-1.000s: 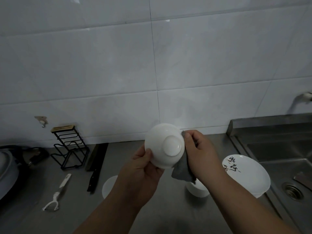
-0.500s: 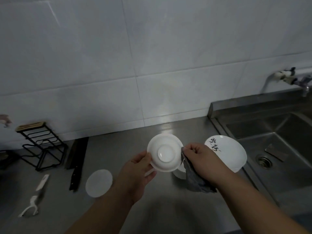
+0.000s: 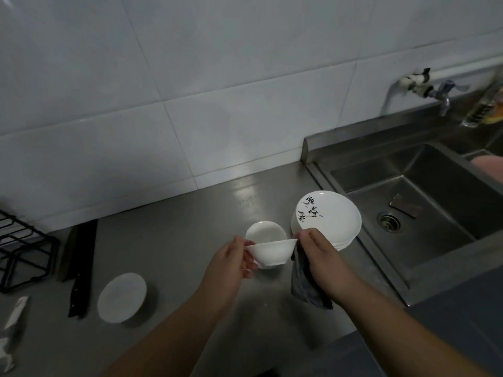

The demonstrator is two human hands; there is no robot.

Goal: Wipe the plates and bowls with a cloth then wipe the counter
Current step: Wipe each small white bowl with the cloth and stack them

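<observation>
Your left hand (image 3: 230, 265) clamps fingers on the upright bowl (image 3: 272, 253); your right hand (image 3: 319, 255) clamps the cloth (image 3: 300, 284) against its rim.

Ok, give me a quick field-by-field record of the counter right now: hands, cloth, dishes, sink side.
left hand: grips the held bowl at its left rim
right hand: pinches its right rim, grey cloth hanging beneath the hand
held bowl: upright, above the counter
second bowl: on the counter, just behind the held one
plate stack: beside the sink, black writing on top plate
small plate: alone, left on the counter
knife: by the black rack
</observation>
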